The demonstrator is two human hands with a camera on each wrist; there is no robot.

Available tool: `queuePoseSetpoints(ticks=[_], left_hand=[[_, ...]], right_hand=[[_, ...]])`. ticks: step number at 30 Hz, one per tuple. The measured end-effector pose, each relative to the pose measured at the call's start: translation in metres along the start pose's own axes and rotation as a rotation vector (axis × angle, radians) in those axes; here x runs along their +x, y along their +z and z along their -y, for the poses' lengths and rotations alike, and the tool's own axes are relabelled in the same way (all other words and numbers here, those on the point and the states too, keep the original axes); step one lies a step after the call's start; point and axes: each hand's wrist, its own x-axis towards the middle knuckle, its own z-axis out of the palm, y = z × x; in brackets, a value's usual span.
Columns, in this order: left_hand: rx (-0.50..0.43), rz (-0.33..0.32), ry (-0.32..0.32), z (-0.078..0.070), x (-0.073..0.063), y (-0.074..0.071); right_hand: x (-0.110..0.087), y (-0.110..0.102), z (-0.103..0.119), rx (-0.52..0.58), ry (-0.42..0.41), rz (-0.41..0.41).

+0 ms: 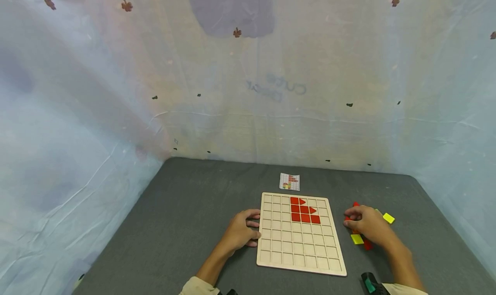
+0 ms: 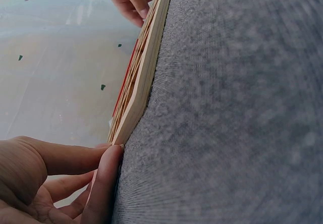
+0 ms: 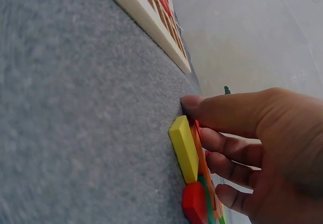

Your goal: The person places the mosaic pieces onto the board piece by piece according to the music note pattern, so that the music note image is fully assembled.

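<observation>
Here, pointed red tiles point(image 1: 312, 210) face right on grid board point(image 1: 299, 248). Left hand point(image 1: 238, 231) pinches board; right hand point(image 1: 369, 222) at loose tiles point(image 1: 357, 239), grip unclear.

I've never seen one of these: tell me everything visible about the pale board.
The pale board looks wooden and thin, with rounded corners and a grid of squarish cells. It lies flat on the grey table. Eight red pieces sit in cells towards its far edge. The left hand pinches its left edge.
</observation>
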Motion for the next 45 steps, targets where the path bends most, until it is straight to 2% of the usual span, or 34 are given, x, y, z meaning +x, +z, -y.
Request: queuePoseSetpoints(ticks=[5,11,25,34,45], left_hand=[[0.000,0.006,-0.002,0.000,0.000,0.000],[0.000,0.006,-0.002,0.000,0.000,0.000],[0.005,-0.001,-0.003,0.000,-0.001,0.000],[0.002,0.005,-0.004,0.000,0.000,-0.001],[-0.006,0.000,-0.009,0.000,0.000,-0.001]], right_hand=[[0.002,0.001,-0.001,-0.008,0.015,0.001],[0.003,0.003,-0.001,-0.006,-0.005,0.005],[0.004,0.013,0.016,-0.034,-0.101,-0.032],[0.004,0.023,0.030,0.001,-0.170,-0.038],[0.008,0.032,0.039,-0.003,-0.149,0.002]])
